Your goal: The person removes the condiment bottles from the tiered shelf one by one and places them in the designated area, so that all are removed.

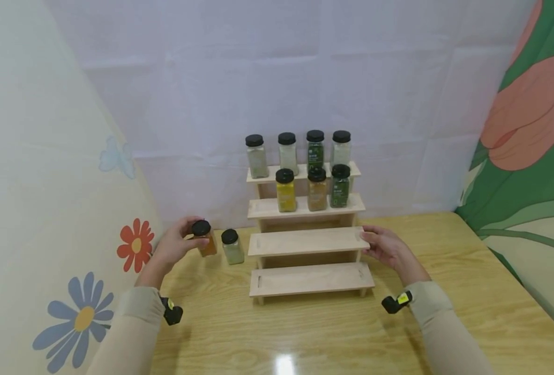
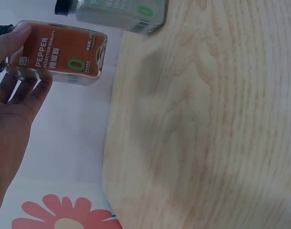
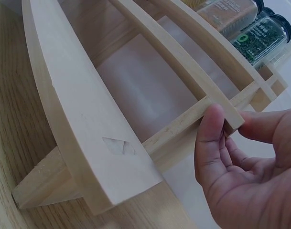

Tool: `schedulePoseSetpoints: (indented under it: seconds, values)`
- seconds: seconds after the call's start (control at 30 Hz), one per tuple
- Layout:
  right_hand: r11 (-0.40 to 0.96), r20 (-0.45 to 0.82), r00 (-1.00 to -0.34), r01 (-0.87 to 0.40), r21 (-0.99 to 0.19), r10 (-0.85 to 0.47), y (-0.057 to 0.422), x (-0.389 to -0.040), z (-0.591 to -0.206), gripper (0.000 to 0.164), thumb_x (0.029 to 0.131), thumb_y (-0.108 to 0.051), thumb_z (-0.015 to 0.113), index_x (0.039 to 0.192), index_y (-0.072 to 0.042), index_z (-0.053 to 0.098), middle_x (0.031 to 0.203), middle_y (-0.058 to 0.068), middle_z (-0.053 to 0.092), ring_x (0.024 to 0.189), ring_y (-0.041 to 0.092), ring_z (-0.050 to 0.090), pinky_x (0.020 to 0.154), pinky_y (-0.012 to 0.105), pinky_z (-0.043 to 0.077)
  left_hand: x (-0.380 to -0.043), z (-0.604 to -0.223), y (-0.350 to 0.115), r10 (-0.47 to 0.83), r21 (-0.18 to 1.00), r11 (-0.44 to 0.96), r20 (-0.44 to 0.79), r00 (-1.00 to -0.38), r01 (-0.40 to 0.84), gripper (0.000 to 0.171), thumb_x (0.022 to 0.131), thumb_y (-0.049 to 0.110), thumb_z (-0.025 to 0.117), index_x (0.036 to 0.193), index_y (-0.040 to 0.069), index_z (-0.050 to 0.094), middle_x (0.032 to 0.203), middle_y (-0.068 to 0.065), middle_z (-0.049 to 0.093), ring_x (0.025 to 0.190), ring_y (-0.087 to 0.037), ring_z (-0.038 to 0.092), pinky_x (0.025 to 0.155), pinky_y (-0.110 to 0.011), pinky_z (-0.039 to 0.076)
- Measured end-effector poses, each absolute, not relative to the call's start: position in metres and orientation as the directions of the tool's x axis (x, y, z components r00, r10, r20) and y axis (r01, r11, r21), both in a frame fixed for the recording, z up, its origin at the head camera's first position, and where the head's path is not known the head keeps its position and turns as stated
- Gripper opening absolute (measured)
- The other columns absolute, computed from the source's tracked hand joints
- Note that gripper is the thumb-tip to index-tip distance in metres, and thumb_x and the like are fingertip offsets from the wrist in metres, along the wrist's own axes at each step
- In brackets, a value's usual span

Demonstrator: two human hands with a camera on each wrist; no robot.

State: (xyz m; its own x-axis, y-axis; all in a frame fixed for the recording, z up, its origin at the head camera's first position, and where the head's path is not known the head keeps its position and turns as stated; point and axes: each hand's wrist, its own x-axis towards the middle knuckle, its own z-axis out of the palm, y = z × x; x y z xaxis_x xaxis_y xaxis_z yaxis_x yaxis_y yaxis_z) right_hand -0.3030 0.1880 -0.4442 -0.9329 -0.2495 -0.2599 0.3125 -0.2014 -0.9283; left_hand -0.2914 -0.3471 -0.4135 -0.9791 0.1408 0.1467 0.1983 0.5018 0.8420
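Observation:
My left hand (image 1: pixel 176 246) grips a spice jar of orange-brown powder (image 2: pixel 64 50) with a black lid; its label reads PEPPER. Just right of it, a jar of pale green powder (image 1: pixel 233 252) stands on the table. At the right end of a stepped wooden rack (image 1: pixel 310 278), my right hand (image 1: pixel 387 247) pinches the end of the second shelf from the bottom between thumb and fingers, as the right wrist view shows (image 3: pixel 250 162). Several black-lidded jars stand on the top shelf, and on the shelf below are a yellow jar (image 1: pixel 286 198), a tan jar (image 1: pixel 317 197) and a green-labelled jar (image 1: pixel 340 192).
The rack's two lower shelves carry no jars. The wood-grain table (image 1: pixel 230 333) meets a white cloth backdrop (image 1: pixel 211 104) behind the rack. Flower-painted panels (image 1: pixel 85 208) stand at the left and right sides.

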Motion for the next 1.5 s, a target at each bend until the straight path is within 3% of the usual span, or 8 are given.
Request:
schedulePoseSetpoints:
  seconds: [0.1,0.2,0.5,0.83,1.23,1.5]
  values:
    - [-0.204,-0.257,-0.933,0.311,-0.928,-0.251,0.188,-0.303,-0.445,0.058,0.104,-0.005,0.053,0.154,0.007,0.024,0.095,0.0,0.065,0.079,0.01,0.063,0.066,0.022,0.055,-0.291,-0.418,-0.347,0.137,0.855,0.489,0.12,-0.983,0.173,0.062,0.091,0.008,0.076,0.144,-0.001,0.044,0.139,-0.026,0.054,0.126,-0.035,0.052,0.083,-0.016,0.051]
    - [-0.209,-0.258,-0.933,0.313,-0.927,-0.253,0.188,-0.303,-0.445,0.056,0.105,-0.005,0.052,0.153,0.006,0.026,0.095,0.0,0.065,0.079,0.01,0.063,0.066,0.022,0.054,-0.292,-0.423,-0.349,0.14,0.868,0.472,0.1,-0.985,0.155,0.062,0.092,0.009,0.075,0.145,-0.001,0.043,0.139,-0.026,0.053,0.126,-0.035,0.051,0.084,-0.016,0.05]
    - [-0.205,-0.252,-0.934,0.307,-0.929,-0.256,0.187,-0.305,-0.446,0.053,0.105,-0.005,0.051,0.152,0.006,0.027,0.094,-0.001,0.066,0.077,0.01,0.064,0.066,0.022,0.054,-0.297,-0.441,-0.352,0.129,0.89,0.432,0.102,-0.986,0.148,0.063,0.091,0.006,0.076,0.144,-0.001,0.043,0.136,-0.025,0.055,0.113,-0.013,0.054,0.085,-0.018,0.051]
    - [-0.215,-0.255,-0.933,0.312,-0.925,-0.255,0.187,-0.304,-0.444,0.055,0.105,-0.005,0.051,0.153,0.005,0.026,0.093,-0.001,0.066,0.078,0.009,0.064,0.065,0.021,0.054,-0.298,-0.448,-0.353,0.133,0.903,0.41,0.08,-0.988,0.128,0.067,0.091,0.006,0.076,0.147,-0.002,0.04,0.142,-0.028,0.05,0.13,-0.037,0.047,0.084,-0.018,0.051]
    - [-0.215,-0.26,-0.931,0.317,-0.924,-0.256,0.189,-0.305,-0.447,0.056,0.105,-0.006,0.052,0.153,0.005,0.026,0.094,-0.001,0.066,0.08,0.01,0.064,0.067,0.021,0.055,-0.3,-0.46,-0.353,0.128,0.905,0.412,0.051,-0.99,0.1,0.068,0.091,0.009,0.076,0.148,0.0,0.04,0.146,-0.026,0.048,0.128,-0.028,0.05,0.085,-0.017,0.05]
    - [-0.221,-0.264,-0.933,0.319,-0.922,-0.245,0.188,-0.304,-0.447,0.051,0.105,-0.004,0.05,0.151,0.005,0.028,0.092,-0.001,0.067,0.078,0.01,0.065,0.065,0.021,0.055,-0.3,-0.462,-0.352,0.135,0.91,0.402,0.051,-0.99,0.102,0.07,0.091,0.005,0.075,0.15,-0.003,0.038,0.147,-0.028,0.047,0.13,-0.035,0.048,0.084,-0.017,0.05]
